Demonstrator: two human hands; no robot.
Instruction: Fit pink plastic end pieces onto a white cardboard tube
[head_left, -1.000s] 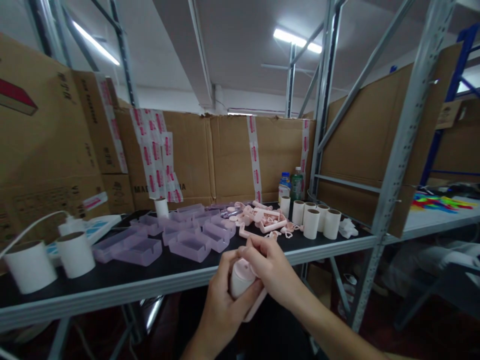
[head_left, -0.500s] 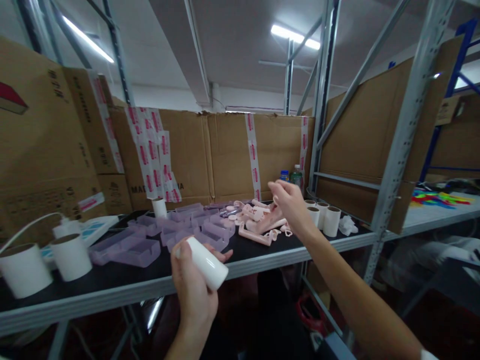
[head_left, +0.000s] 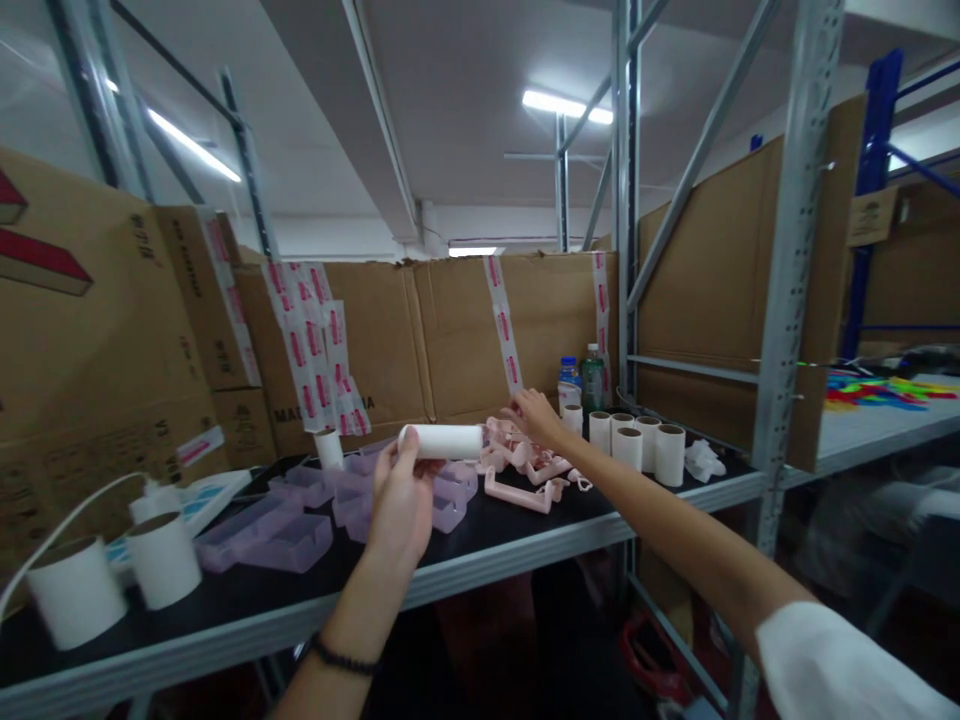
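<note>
White roll (head_left: pixel 442 441), horizontal, held aloft

Matt white paper roll (head_left: pixel 442 441), translucent purple plastic trays (head_left: pixel 289 530), glossy black shelf (head_left: pixel 247 585), rough brown cardboard boxes (head_left: pixel 465 330).

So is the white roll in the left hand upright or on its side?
On its side: the white roll lies horizontally across the left hand fingertips, above the purple trays.

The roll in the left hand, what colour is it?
White. The roll lies sideways in the left hand; the head view shows it best.
</note>
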